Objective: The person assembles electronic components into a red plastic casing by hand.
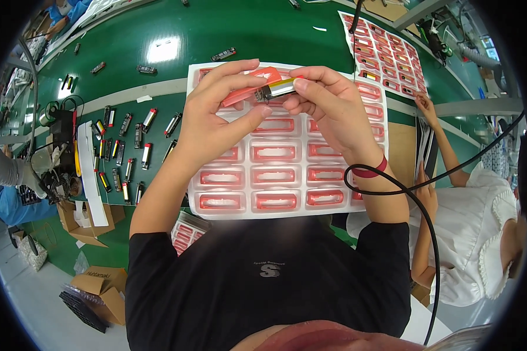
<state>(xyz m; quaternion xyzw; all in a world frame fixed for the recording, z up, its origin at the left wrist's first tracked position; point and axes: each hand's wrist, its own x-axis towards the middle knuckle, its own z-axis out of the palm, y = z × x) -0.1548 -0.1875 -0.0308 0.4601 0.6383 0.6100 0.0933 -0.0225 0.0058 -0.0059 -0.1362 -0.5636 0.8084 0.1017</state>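
The left grip (216, 114) grasps a translucent red plastic shell (235, 96); the right grip (335, 99) pinches a slim yellow-and-silver module with a dark end (282, 88) by its right portion. The module lies just left of the right fingertips, its long axis slanting up rightward, roughly parallel to the shell; whether they touch is unclear. Beneath, a clear-white moulded plastic tray (246, 169) has red shells in its compartments. Loose modules (147, 155) lie leftward on the green worktop (249, 36).
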